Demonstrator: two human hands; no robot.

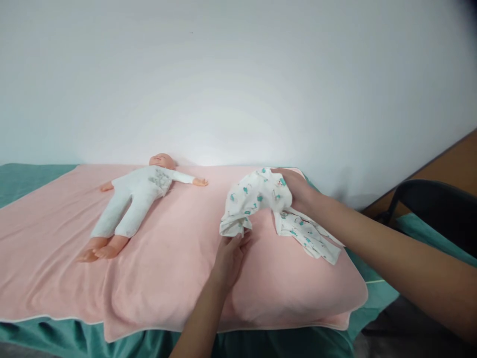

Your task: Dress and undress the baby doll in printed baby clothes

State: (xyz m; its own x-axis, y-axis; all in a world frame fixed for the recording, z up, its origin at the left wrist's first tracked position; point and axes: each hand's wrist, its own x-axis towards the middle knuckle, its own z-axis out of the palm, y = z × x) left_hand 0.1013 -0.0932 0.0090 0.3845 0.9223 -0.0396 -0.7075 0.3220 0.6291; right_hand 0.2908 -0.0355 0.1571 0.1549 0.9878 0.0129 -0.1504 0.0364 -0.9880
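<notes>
A white baby garment (pixel 257 191) with a green print is stretched between my two hands over the pink blanket. With thumb and fingers, my left hand (pixel 231 256) pinches its gathered lower left end. My right hand (pixel 296 188) grips the upper right part of the cloth; its fingertips are hidden behind the fabric. One printed section hangs or lies to the lower right, below my right forearm. Whether the garment is a top or trousers, I cannot tell. Apart from both hands, a baby doll (pixel 136 186) in a white body lies on its back to the left.
The pink blanket (pixel 167 283) covers a bed or table with a green sheet (pixel 33 174) beneath. A pale wall (pixel 223 79) rises directly behind. At the right stand a black chair (pixel 436 204) and a brown wooden panel (pixel 450 164).
</notes>
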